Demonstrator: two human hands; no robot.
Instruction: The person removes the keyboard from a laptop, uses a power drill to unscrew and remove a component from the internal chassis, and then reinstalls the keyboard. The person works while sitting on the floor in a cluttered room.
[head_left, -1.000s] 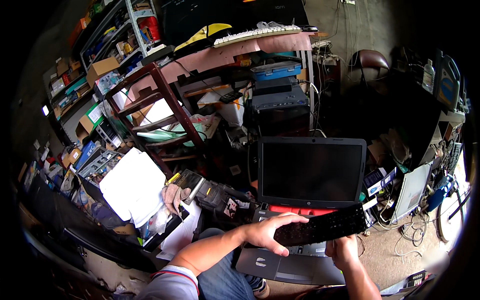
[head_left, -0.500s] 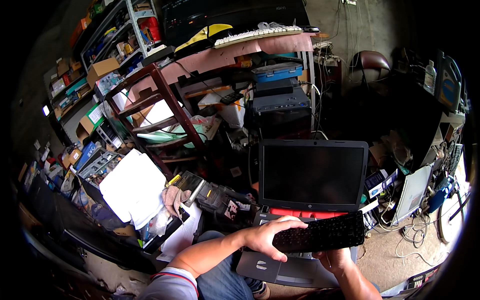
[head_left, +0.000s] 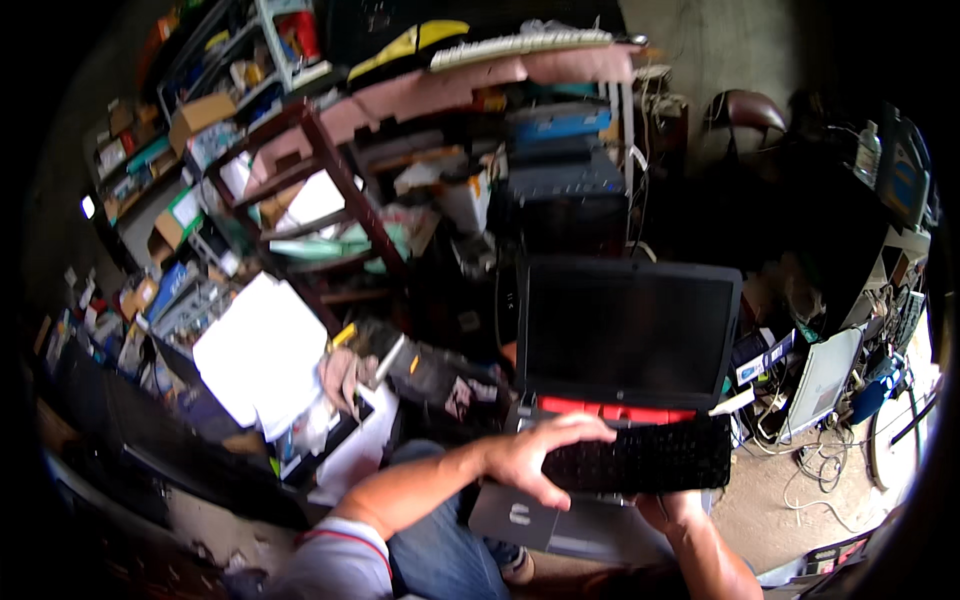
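Observation:
A black laptop keyboard panel (head_left: 640, 457) is held above the base of an opened laptop. My left hand (head_left: 530, 460) grips its left end, thumb below and fingers along the upper edge. From beneath, my right hand (head_left: 672, 508) supports the lower right part, its fingers largely hidden behind the panel. The laptop's dark screen (head_left: 625, 335) stands upright behind, and a red strip (head_left: 615, 411) shows below it. Of the laptop's grey base (head_left: 515, 518), the palm rest is visible at the front; the panel covers much of the rest. The picture is blurred by motion.
White sheets (head_left: 262, 350) and a crumpled cloth (head_left: 346, 380) lie on clutter at the left. A dark wooden chair frame (head_left: 335, 170) stands behind. Loose cables (head_left: 825, 465) and a leaning pale panel (head_left: 822, 385) are at the right, with a white keyboard (head_left: 520, 48) at the back.
The view has shifted and blurred slightly. Both hands keep hold of the keyboard panel, which now sits a little more level over the laptop base.

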